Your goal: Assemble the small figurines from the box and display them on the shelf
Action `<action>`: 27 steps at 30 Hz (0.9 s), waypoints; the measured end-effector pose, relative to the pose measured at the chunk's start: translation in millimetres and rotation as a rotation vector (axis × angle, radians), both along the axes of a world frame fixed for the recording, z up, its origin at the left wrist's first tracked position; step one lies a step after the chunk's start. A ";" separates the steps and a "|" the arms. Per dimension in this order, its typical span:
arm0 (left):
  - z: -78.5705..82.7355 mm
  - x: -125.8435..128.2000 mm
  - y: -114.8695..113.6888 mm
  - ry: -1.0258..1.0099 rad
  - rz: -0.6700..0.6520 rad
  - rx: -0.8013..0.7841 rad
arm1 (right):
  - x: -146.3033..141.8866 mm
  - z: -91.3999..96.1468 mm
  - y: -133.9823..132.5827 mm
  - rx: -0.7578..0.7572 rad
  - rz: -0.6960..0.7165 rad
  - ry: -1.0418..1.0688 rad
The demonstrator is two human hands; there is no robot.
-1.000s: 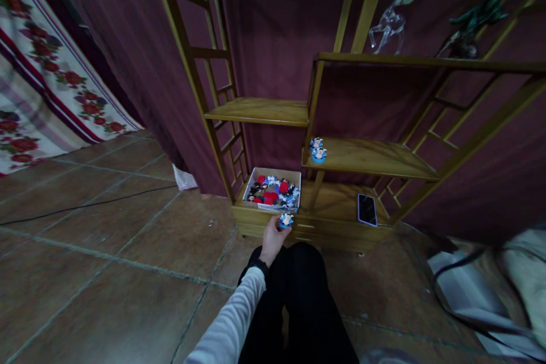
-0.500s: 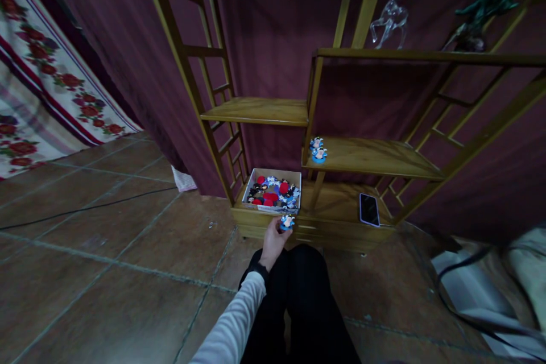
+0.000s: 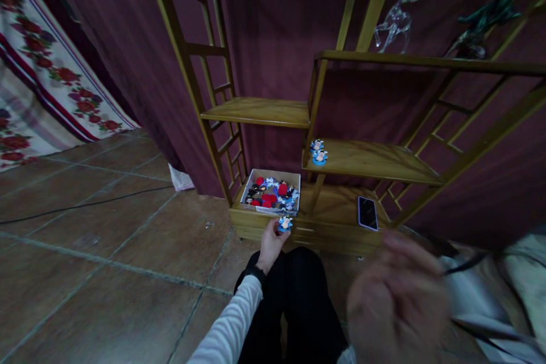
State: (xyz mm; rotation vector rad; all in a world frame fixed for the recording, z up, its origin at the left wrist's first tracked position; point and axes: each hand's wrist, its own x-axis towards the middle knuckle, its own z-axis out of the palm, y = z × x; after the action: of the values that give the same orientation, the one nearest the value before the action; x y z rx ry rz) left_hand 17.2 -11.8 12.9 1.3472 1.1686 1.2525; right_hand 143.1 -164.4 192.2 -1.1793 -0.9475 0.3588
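My left hand (image 3: 272,243) is closed round a small blue-and-white figurine (image 3: 285,223), held upright just in front of the box. Close to the camera at the lower right, my right hand (image 3: 396,296) is smeared by motion, so its fingers cannot be made out clearly. The shallow cardboard box (image 3: 248,201) holds many small figurines in red, black, blue and white. Two similar blue-and-white figurines (image 3: 319,157) stand one behind the other at the left end of the middle right shelf (image 3: 371,160).
A phone (image 3: 367,213) lies on the wooden rack's bottom level (image 3: 336,205). A clear glass deer (image 3: 396,20) and a dark green ornament (image 3: 484,25) stand on the upper shelf (image 3: 426,62). A black cable (image 3: 85,203) crosses the tiled floor at left.
My right hand has come into view at the lower right, moving. My left hand still grips its figurine in nearly the same place. The view has shifted slightly.
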 end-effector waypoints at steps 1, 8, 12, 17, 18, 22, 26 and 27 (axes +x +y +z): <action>0.8 0.0 -0.7 -0.001 0.002 -0.003 | 0.2 -8.6 11.5 0.002 -0.015 0.001; 4.6 3.7 -6.4 0.001 0.041 -0.004 | 3.9 -136.1 105.2 -0.237 0.163 0.146; 5.2 2.8 -6.7 0.026 0.008 0.029 | -2.7 -176.5 121.8 -0.305 0.284 0.244; 6.8 1.6 -8.1 0.062 -0.011 0.059 | -10.9 -184.6 130.7 -0.362 0.412 0.276; 7.5 2.0 -8.8 0.073 -0.007 0.069 | -12.6 -185.1 132.3 -0.366 0.410 0.283; 9.5 3.8 -12.0 0.162 0.057 0.157 | -20.5 -187.9 137.6 -0.357 0.400 0.357; 9.2 4.9 -14.5 0.315 0.071 0.240 | -24.7 -189.8 139.0 -0.330 0.416 0.404; 9.3 5.1 -15.3 0.346 0.069 0.248 | -24.7 -190.1 139.0 -0.330 0.421 0.414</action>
State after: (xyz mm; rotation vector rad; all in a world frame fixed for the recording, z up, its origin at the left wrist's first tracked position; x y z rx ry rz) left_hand 22.2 -27.1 22.2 1.7735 1.3362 1.2778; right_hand 118.5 -25.4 2.1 -1.1320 -0.7802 1.0882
